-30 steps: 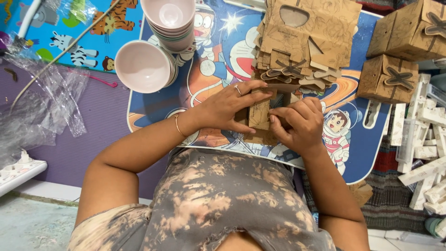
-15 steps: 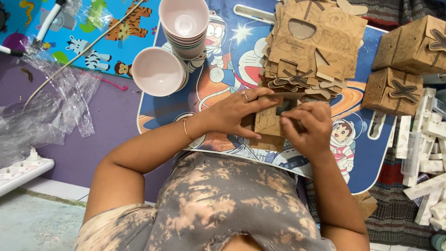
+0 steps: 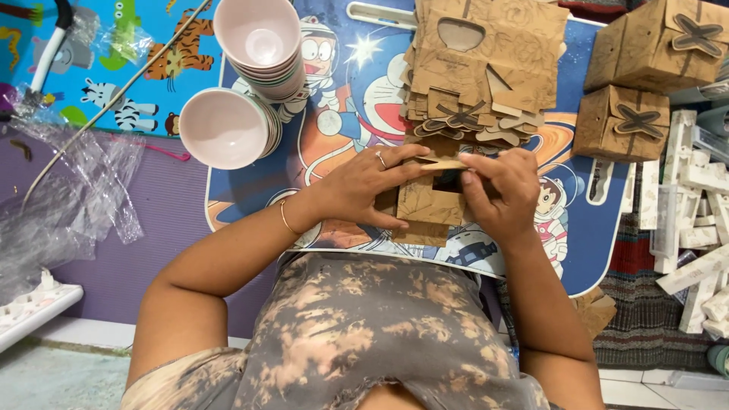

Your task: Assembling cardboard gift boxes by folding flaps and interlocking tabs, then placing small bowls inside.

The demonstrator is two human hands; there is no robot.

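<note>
A brown cardboard box blank (image 3: pixel 429 203) is held between both hands over a blue cartoon-printed lap table (image 3: pixel 342 137). My left hand (image 3: pixel 364 186), with a ring and a thin bracelet, clasps its left side and top flap. My right hand (image 3: pixel 497 193) grips its right side, fingers pressing on the flap at the opening. Just beyond the hands lies a stack of flat brown box blanks (image 3: pixel 486 64).
Two stacks of pale pink bowls (image 3: pixel 254 45) (image 3: pixel 224 127) stand at the table's far left. Two folded brown boxes (image 3: pixel 621 121) (image 3: pixel 657 42) sit at the right, beside several white packaging pieces (image 3: pixel 695 197). Crumpled clear plastic (image 3: pixel 68 197) lies on the left mat.
The view has shifted slightly. Both hands keep hold of the box blank, and the fingers have shifted on the top flap, closing it down.
</note>
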